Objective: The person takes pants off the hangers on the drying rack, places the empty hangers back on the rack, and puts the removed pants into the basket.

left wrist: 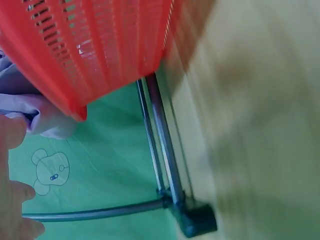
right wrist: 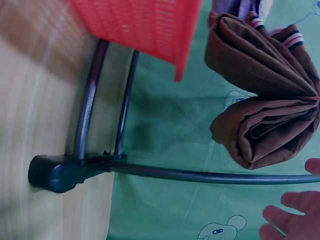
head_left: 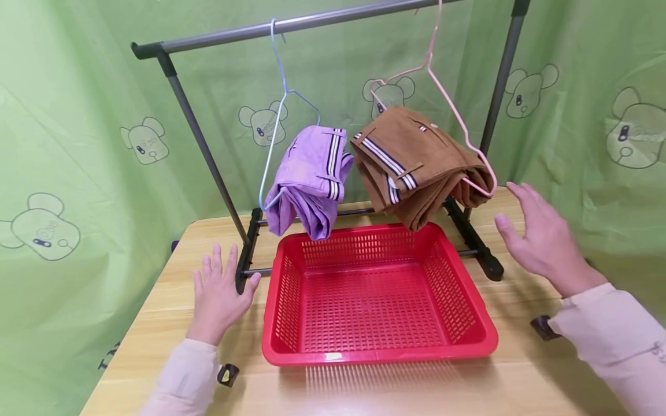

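My left hand (head_left: 221,297) is left of the red basket (head_left: 380,361), fingers spread and holding nothing. On the other side, my right hand (head_left: 543,240) is held with fingers extended and thumb apart, near the lower corner of the pink hanger (head_left: 451,101). Brown trousers (head_left: 411,144) hang folded over that hanger's bar, the striped waistband facing me. Purple trousers (head_left: 312,164) are draped likewise over a blue hanger (head_left: 272,133). In the right wrist view the brown trousers (right wrist: 265,90) show their folded layers, with my right fingertips below them.
Both hangers hook on the top rail (head_left: 312,22) of a grey metal rack, whose black feet (head_left: 473,242) stand on the wooden table (head_left: 171,289). The basket sits in front of the rack, under the trousers. A green curtain (head_left: 67,115) with bear-head prints surrounds the table.
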The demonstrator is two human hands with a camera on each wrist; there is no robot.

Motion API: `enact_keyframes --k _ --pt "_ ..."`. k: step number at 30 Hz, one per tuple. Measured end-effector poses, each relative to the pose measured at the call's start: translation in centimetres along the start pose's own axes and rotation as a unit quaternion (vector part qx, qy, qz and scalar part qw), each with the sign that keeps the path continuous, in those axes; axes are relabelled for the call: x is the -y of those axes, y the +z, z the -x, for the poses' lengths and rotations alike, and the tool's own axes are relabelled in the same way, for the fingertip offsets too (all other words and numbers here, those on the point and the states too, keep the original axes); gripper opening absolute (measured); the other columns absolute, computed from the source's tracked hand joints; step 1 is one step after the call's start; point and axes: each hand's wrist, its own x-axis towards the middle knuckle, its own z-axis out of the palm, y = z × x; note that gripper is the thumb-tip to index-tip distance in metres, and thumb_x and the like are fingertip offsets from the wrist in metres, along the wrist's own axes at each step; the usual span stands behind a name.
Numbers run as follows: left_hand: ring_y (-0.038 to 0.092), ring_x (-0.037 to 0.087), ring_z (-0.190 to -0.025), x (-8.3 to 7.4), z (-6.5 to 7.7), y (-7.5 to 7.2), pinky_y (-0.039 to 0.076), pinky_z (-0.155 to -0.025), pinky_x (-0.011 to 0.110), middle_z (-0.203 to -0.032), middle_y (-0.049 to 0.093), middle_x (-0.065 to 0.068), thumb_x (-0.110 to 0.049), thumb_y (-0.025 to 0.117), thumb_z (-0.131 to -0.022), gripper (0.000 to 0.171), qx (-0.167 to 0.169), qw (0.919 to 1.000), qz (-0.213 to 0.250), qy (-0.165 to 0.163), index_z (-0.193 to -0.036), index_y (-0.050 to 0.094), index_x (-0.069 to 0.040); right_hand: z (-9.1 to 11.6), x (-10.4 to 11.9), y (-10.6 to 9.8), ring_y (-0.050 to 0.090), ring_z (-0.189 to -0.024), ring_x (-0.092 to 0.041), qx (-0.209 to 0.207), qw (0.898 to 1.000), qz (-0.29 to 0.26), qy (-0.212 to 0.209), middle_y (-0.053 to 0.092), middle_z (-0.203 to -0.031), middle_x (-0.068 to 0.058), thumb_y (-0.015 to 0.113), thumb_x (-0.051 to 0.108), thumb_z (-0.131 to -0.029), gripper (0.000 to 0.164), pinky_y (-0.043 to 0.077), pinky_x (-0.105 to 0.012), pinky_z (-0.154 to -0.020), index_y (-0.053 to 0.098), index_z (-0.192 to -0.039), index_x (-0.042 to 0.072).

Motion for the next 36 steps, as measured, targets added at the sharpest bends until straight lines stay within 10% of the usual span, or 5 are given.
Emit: enact_keyframes --k 7,14,22,31,36 --pt "-0.006 0.046 -0.142 -0.6 0.7 0.9 -0.005 -0.110 0.063 -0.158 -0.010 0.022 -0.058 0.037 -0.099 0.081 0.054 0.9919 0.111 -0.031 -0.155 0.007 -0.009 -1.1 1.5 -0.5 0.044 -0.113 -0.058 -0.029 0.996 -0.081 -0.004 0.041 -0.138 -0.036 0.039 0.023 -0.102 0.052 0.032 -0.069 -0.092 0.029 -0.149 0.005" --pt "0.004 0.051 -0.140 -1.1 1.5 1.1 0.006 -0.109 0.066 -0.158 -0.006 0.024 -0.044 0.038 -0.103 0.072 0.067 0.9739 0.215 -0.030 -0.155 0.006 -0.007 -2.1 2.8 -1.2 0.052 -0.112 -0.031 -0.054 0.990 -0.129 0.013 0.046 -0.140 -0.026 0.037 0.024 -0.104 0.047 0.030 -0.009 -0.085 0.033 -0.147 0.006" --pt "0.011 0.050 -0.140 -1.7 2.3 1.4 0.014 -0.106 0.067 -0.159 -0.004 0.022 -0.045 0.036 -0.103 0.070 0.079 0.9618 0.258 -0.048 -0.156 0.005 -0.010 -3.0 4.2 -1.8 0.045 -0.103 0.007 -0.053 0.985 -0.160 0.030 0.048 -0.136 -0.023 0.036 0.028 -0.105 0.047 0.034 -0.012 -0.092 0.034 -0.146 0.006" --pt "0.011 0.047 -0.141 -2.1 3.2 2.6 0.012 -0.109 0.064 -0.160 0.000 0.019 -0.042 0.036 -0.104 0.066 0.089 0.9371 0.330 -0.072 -0.156 0.005 -0.015 -4.1 5.4 -1.5 0.051 -0.097 -0.001 -0.066 0.978 -0.194 0.043 0.053 -0.126 -0.006 0.039 0.025 -0.105 0.045 0.038 -0.012 -0.083 0.036 -0.145 0.005" --pt "0.040 0.049 -0.129 -2.4 3.5 3.3 0.020 -0.109 0.061 -0.155 0.017 0.027 -0.039 0.038 -0.105 0.064 0.099 0.9128 0.385 -0.092 -0.156 0.007 -0.017 -4.6 5.7 -1.3 0.053 -0.097 0.000 -0.074 0.974 -0.210 0.051 0.053 -0.128 -0.013 0.041 0.023 -0.105 0.044 0.039 -0.011 -0.080 0.036 -0.144 0.003"
